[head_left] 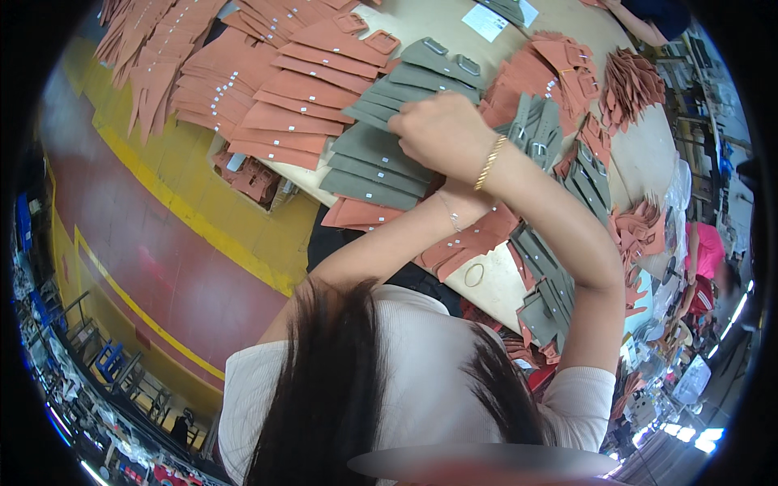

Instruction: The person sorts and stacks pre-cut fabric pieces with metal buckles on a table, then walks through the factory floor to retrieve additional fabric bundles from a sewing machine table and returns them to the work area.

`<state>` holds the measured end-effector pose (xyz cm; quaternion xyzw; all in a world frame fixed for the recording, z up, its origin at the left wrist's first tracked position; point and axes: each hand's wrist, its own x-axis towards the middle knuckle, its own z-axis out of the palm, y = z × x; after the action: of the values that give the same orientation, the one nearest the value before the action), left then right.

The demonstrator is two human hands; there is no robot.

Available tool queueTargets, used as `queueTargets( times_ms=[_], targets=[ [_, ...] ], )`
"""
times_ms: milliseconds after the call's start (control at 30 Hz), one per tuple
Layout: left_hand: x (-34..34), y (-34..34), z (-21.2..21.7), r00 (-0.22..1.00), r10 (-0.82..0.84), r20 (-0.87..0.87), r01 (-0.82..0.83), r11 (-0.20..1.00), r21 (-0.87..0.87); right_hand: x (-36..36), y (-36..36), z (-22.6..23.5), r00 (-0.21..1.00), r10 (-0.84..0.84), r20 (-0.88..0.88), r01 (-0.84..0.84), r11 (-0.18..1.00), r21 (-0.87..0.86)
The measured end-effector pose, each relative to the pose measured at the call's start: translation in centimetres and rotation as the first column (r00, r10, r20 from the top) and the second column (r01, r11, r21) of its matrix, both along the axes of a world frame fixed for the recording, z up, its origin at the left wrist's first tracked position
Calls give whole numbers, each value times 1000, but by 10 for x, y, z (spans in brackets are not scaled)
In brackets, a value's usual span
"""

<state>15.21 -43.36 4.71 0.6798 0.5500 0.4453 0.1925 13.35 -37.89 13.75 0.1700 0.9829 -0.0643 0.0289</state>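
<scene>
My right hand [438,125], with a gold bracelet at the wrist, is curled on the edge of a fanned row of grey-green strap pieces [373,162] with metal buckles. My left forearm crosses under the right one. Only the base of my left hand [460,194], with a thin chain at the wrist, shows among rust-brown strap pieces [470,239]; its fingers are hidden. A long fanned row of rust-brown buckle straps [300,105] lies to the left of the grey ones.
The beige table [648,154] carries more brown and grey strap piles, a loose rubber band [474,274] and a white paper [485,22]. A red floor with yellow lines [203,227] lies left. Another person in pink [707,251] sits at the right.
</scene>
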Motion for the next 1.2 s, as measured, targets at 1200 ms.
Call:
queueTargets(
  times_ms=[1200],
  targets=[
    [-103, 203, 149, 781, -313, 541, 556, 743, -373, 264, -97, 3, 55, -790, -610, 874, 333, -353]
  ],
)
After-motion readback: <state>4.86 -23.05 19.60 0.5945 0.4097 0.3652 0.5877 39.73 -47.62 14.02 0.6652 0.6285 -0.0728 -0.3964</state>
